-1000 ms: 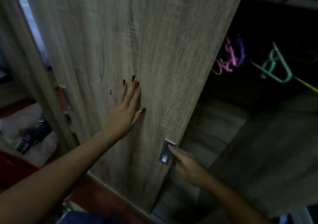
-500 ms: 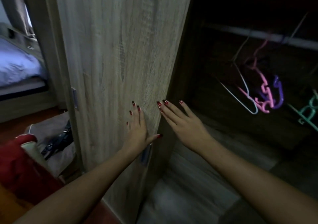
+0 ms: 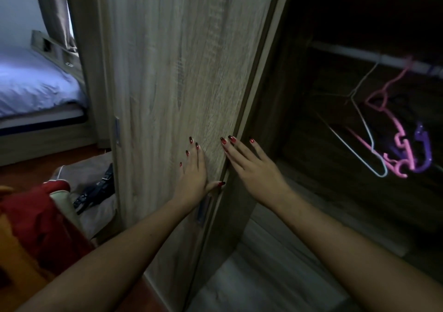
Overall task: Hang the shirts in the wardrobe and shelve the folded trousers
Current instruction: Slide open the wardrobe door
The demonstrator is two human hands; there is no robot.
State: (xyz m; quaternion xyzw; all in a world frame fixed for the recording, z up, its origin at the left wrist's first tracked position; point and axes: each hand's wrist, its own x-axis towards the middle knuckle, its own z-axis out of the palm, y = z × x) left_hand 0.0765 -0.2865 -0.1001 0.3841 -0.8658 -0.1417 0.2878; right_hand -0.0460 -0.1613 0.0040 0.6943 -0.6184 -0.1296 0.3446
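1. Since a second ago the right hand (image 3: pixel 254 170) has left the recessed handle (image 3: pixel 202 211) and come up to the door's edge. The sliding door (image 3: pixel 172 72) now stands further left, showing more of the inside. Over the last half second both hands have barely shifted.
2. Ahead is the wardrobe (image 3: pixel 299 120), open on its right side and dark within. All I can make out in it is a pale rail (image 3: pixel 359 55) across the top with hangers on it.
3. The sliding door, in pale wood grain, covers the wardrobe's left part.
4. Left of the wardrobe stands a bed (image 3: pixel 31 84) with a pale sheet.
5. At lower left, outside the wardrobe, lies a red garment (image 3: pixel 43 227). I cannot tell whether it is a shirt. Beside it is a grey cloth (image 3: pixel 96 215) with a black strap (image 3: pixel 96 189) on top.
6. The left hand (image 3: pixel 194 175) lies flat on the door's face near its right edge, its grip wide, fingers straight and spread.
7. The right hand's grip is also wide and holds nothing. Its straight fingertips are at the door's right edge.
8. A white wire hanger (image 3: pixel 369 139), a pink hanger (image 3: pixel 400 139) and a purple hanger (image 3: pixel 424 144) hang close together.
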